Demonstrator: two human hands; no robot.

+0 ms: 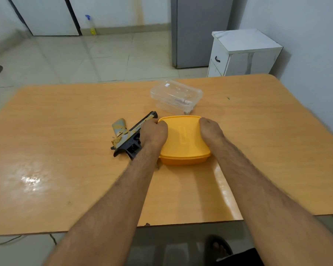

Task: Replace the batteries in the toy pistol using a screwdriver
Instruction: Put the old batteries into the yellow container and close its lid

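Your left hand [153, 133] sits on the left edge of the yellow box [183, 140], fingers curled over the rim at its far left corner and gripping it. Your right hand [210, 131] does the same on the right side, fingers bent down over the far right corner of the lid. Both hands hold the box between them; your fingertips are hidden behind the knuckles, so you cannot see how deep they hook under the lid's edge.

The box rests on the orange surface [65, 150], lid on, roughly in the middle of it. The pistol [129, 136] lies flat just to the left of the box, touching or nearly touching your left hand and wrist. Its muzzle points away from you toward the far right, its grip sticks out to the left, and its body is dark with yellow and grey patches. Part of its underside near your wrist looks open, showing a dark cavity.

Beyond the yellow box, near its far edge, stands a clear box [176, 96] with a clear lid; a small pale object lies inside, too blurred to name. A thin dark tip shows from under your left forearm at the yellow box's near left corner.

Off the surface, a white cabinet [242, 52] stands by the right wall, and a spray bottle [91, 24] stands on the floor at the far wall.
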